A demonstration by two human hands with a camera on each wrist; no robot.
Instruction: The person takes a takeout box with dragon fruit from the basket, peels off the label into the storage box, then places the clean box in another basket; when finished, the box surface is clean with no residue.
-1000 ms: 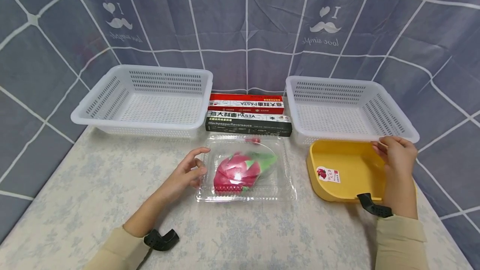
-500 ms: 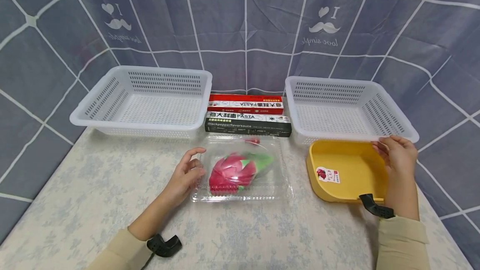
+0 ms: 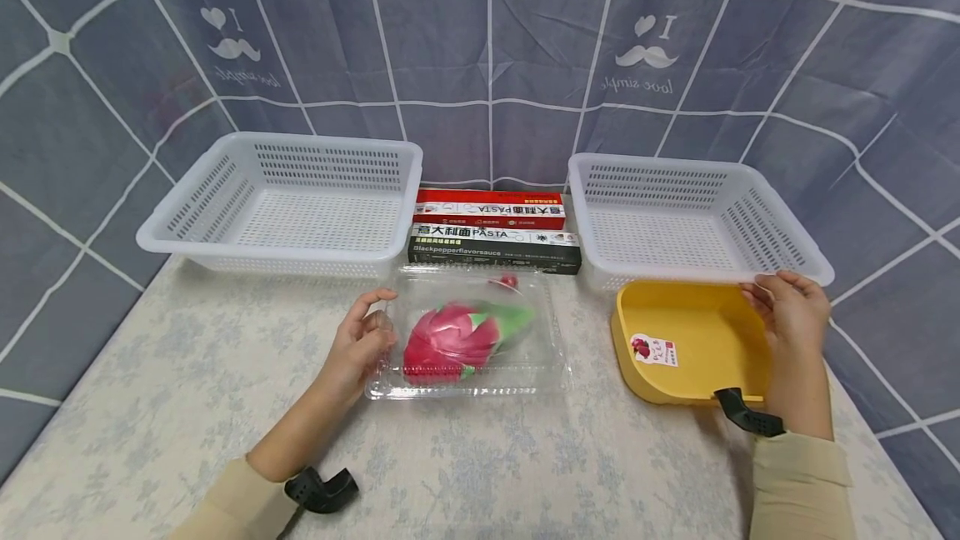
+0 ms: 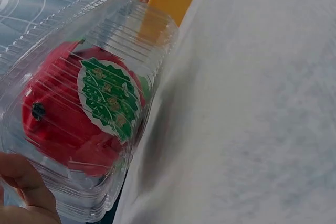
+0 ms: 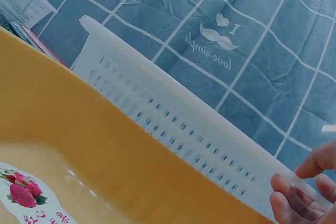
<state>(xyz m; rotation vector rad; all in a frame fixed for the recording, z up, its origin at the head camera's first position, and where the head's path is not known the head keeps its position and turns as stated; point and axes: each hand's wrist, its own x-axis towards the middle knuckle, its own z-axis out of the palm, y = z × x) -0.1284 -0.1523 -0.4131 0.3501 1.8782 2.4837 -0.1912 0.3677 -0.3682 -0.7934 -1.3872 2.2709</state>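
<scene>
My left hand [image 3: 356, 357] pinches the left edge of a clear plastic clamshell box [image 3: 543, 348]. Inside lies a pink dragon fruit [image 3: 450, 340] with green tips, and a small red spot [image 3: 508, 281] shows near the back. The left wrist view reveals a green-and-white label [image 4: 110, 98] over the fruit and a shadow under the box; I cannot tell whether it is fully off the table. At the right, my right hand [image 3: 795, 315] pinches the front rim of the right white basket [image 3: 675, 275], above a yellow tub [image 3: 708, 348].
A left white basket [image 3: 322, 219] stands at the back left; both baskets hold nothing visible. Between them lie a red pasta box [image 3: 491, 208] and a black pasta box [image 3: 493, 248]. The yellow tub bears a sticker [image 3: 652, 349]. A checked curtain [image 3: 450, 40] hangs behind.
The left hand and the clear box with the dragon fruit have shifted leftward, slightly away from the yellow tub. The right hand has stayed at the basket rim.
</scene>
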